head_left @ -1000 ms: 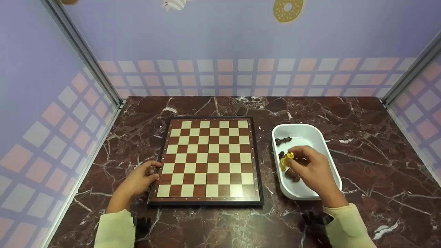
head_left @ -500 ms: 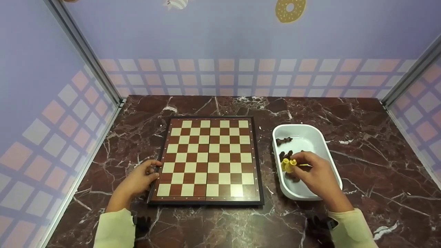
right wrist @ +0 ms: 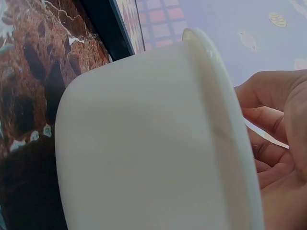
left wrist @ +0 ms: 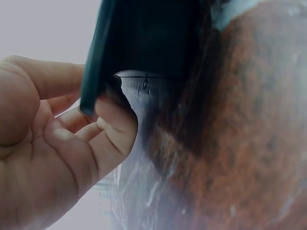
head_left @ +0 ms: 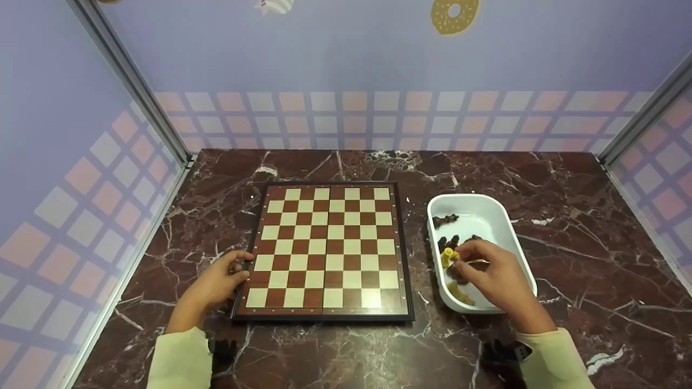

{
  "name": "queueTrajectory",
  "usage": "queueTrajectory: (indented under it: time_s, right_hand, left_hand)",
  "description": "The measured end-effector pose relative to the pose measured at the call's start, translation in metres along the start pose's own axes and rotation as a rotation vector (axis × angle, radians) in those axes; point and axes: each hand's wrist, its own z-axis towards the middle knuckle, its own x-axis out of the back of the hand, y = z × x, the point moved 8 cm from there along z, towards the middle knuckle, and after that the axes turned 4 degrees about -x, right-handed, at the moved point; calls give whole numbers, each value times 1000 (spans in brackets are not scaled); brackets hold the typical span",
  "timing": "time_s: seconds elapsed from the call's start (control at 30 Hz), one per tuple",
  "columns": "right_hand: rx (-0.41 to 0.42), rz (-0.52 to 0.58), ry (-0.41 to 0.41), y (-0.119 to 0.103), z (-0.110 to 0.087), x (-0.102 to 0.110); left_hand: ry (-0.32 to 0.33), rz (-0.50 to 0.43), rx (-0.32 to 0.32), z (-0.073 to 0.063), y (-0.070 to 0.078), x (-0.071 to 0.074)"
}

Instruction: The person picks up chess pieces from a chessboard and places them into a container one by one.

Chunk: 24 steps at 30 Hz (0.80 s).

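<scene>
My left hand grips the left edge of the chessboard; in the left wrist view its fingers curl round the board's dark rim. My right hand reaches into the white plastic box, thumb and forefinger bent close together right at a yellow chess piece. I cannot tell whether they pinch it. Another yellow chess piece lies in the box nearer me. Dark chess pieces lie along its left side. In the right wrist view the box wall hides the fingertips.
The board and box rest side by side on a dark red marble tabletop. A patterned wall rises at the back, with side panels at left and right.
The yellow chess piece that the right hand held has left its fingers, and a yellow piece now shows lower in the box. The left hand and board have stayed put.
</scene>
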Motion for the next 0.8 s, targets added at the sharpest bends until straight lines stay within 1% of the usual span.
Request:
queueTrajectory:
  time_s: [0.13, 0.27, 0.5, 0.63, 0.8]
  right_hand:
    - [7, -51, 16, 0, 0, 1]
    - [2, -69, 18, 1, -1, 1]
    - [-4, -90, 16, 2, -1, 2]
    - [17, -90, 18, -2, 0, 3]
    - [75, -118, 50, -8, 3, 8]
  left_hand:
    - [5, -12, 6, 0, 0, 0]
    - [11, -17, 13, 0, 0, 0]
    - [38, 37, 8, 1, 1, 0]
    - [46, 45, 14, 1, 1, 0]
    - [39, 72, 17, 0, 2, 0]
